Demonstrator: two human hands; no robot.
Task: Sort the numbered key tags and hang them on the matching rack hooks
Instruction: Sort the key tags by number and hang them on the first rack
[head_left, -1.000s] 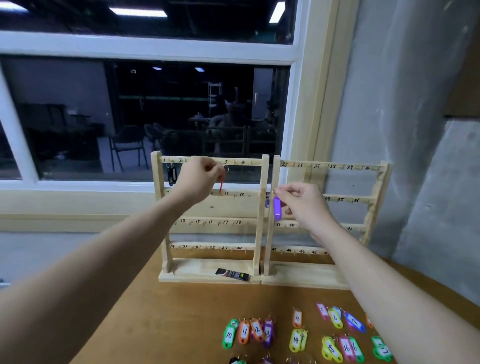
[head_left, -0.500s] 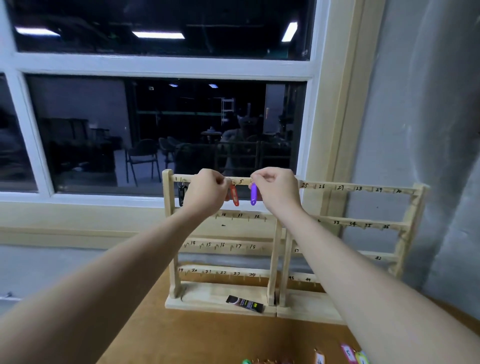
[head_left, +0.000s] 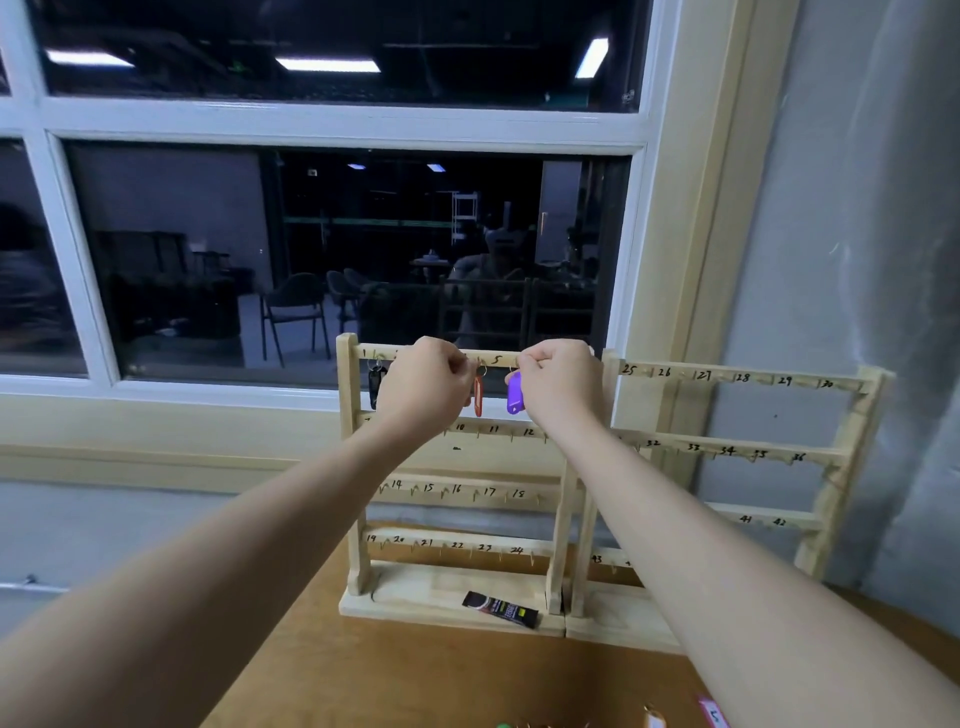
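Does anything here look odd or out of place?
One thing: a small black sachet lies on the base of the left rack, and it is not a key tag. Otherwise both hands, left and right, are at the top rail hanging tags.

Both hands crowd the top rail of the left rack (head_left: 457, 519); the left hand (head_left: 423, 387) and right hand (head_left: 563, 387) leave only a narrow gap between them, filled by an orange tag (head_left: 478, 397) and a purple tag (head_left: 514, 393). A black tag (head_left: 375, 387) hangs just beside the left post. The right rack (head_left: 737, 457) stands touching alongside, its rails bare. A dark packet (head_left: 501, 609) lies on the left rack's base. The surface (head_left: 415, 675) in front lies open between the forearms.
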